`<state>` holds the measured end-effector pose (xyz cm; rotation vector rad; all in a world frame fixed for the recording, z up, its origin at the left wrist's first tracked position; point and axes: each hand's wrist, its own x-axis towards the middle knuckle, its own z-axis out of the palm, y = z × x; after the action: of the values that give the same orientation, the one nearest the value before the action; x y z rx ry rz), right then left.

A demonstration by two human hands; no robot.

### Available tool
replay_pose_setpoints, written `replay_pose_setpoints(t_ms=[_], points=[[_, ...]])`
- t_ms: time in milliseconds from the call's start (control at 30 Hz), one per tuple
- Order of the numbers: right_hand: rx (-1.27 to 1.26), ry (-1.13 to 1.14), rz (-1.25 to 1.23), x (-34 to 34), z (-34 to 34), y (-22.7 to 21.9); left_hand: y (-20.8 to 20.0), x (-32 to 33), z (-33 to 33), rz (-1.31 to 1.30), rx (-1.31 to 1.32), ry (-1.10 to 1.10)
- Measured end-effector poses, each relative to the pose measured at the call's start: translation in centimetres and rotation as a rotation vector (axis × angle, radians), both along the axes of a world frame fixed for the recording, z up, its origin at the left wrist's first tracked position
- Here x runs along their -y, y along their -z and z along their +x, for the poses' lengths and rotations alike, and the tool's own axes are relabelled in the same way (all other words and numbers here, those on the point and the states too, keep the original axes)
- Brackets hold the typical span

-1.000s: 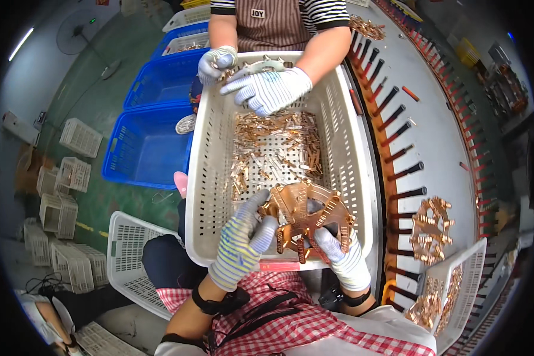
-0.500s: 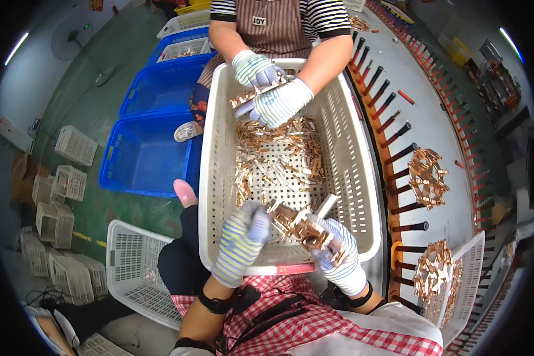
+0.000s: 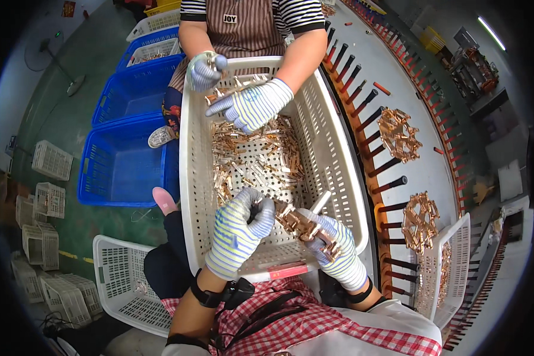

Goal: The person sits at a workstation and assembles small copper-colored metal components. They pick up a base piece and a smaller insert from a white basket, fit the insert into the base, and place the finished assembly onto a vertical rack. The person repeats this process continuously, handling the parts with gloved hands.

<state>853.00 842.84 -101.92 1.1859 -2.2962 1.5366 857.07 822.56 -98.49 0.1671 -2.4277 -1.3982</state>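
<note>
My right hand, in a striped knit glove, grips a copper-coloured cluster of small metal castings. A pale flat bar sticks up beside its fingers; whether the bar belongs to the cluster I cannot tell. At the cluster's left end, my left hand, gloved alike, is closed in a pinch of thumb and fingers. Whatever lies in that pinch is dark and too small to name. Both hands are over the near end of a white perforated crate, with loose copper-coloured metal pieces strewn inside.
Across the crate, a co-worker's gloved hands handle another cluster. Blue tubs and a white basket stand at left. To the right, a rack of dark-tipped rods carries copper-coloured rings along the crate.
My left thumb and fingers have turned upward, by the cluster's end. The co-worker's left-side hand has lifted away from the other one. The whole view has shifted slightly.
</note>
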Motion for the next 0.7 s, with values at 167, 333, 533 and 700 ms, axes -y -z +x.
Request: replay_pose_setpoints(t_ms=[167, 333, 533, 700], points=[[-0.016, 0.059, 0.037, -1.7, 4.2, -0.7, -0.5, -0.4, 5.0, -0.486, -0.191, 0.024], [0.234, 0.31, -0.094, -4.8, 6.4, 1.8, -0.3, -1.2, 9.7, 0.388, 0.144, -0.043], [0.094, -0.002, 0.02, -5.5, 11.5, 1.4, 0.8, -6.0, 12.2, -0.035, -0.11, 0.062], [0.102, -0.058, 0.095, -7.3, 14.6, 0.0, 1.3, -7.2, 15.3, 0.277, 0.031, 0.11]])
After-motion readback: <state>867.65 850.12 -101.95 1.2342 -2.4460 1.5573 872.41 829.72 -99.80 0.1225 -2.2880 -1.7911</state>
